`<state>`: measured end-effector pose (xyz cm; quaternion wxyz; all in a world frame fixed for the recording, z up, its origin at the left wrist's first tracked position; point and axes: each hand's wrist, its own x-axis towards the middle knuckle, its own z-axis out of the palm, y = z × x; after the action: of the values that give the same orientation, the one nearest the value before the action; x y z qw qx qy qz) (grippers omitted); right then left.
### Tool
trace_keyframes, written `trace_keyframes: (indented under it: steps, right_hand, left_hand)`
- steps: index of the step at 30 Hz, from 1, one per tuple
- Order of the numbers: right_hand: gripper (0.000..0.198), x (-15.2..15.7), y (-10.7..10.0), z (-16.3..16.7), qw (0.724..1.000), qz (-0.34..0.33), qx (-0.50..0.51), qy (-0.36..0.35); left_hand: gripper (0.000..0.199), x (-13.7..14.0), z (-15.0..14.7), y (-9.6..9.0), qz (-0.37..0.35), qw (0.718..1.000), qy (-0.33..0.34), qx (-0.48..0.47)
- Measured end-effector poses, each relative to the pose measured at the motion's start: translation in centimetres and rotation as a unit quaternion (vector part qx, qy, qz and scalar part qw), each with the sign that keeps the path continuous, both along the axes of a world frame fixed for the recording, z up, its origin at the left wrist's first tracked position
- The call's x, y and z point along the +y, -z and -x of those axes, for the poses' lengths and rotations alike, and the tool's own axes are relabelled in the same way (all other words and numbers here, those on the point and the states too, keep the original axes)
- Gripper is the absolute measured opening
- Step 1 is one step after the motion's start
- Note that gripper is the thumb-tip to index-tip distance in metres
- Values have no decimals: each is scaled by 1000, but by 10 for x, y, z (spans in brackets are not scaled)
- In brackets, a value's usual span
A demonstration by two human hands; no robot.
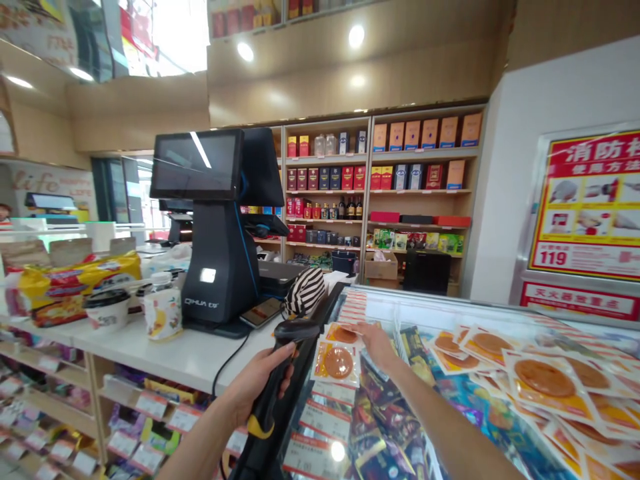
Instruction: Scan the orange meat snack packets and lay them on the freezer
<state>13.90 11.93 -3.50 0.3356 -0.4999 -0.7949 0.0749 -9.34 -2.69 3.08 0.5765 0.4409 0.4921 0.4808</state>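
Note:
My left hand [265, 380] is wrapped round the handle of a black barcode scanner [273, 393] with yellow trim at its base. Its head points away from me, over the left edge of the glass-topped case. My right hand [376, 343] has its fingertips at the edge of a flat clear packet with a round orange-brown snack [344, 333]; the grip is partly hidden. Just nearer to me, a second such packet [336, 363] lies flat on the glass by the scanner. More of these packets [545, 380] are heaped at the right, beyond my right forearm.
A black checkout terminal [215, 260] stands on the white counter [200, 363] at left. Beside it are a patterned cup [163, 310], a lidded cup [107, 311] and yellow snack bags [83, 287]. A phone [261, 312] and a striped pouch [305, 293] lie near the scanner. Boxed goods fill the back shelves [327, 190].

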Motion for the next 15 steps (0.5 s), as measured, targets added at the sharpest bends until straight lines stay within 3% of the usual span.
trace_keyframes:
  steps: [4, 8, 15]
  right_hand:
    - [46, 6, 6, 3, 996, 27, -64, 59]
    - [60, 6, 14, -18, 985, 45, -108, 127]
    - [56, -29, -6, -123, 953, 12, -155, 259]
  left_hand:
    - [36, -3, -7, -2, -13, 1000, -15, -5]
    - [33, -5, -21, -4, -16, 1000, 7, -8]
    - [35, 4, -52, 1, -1, 997, 74, -1]
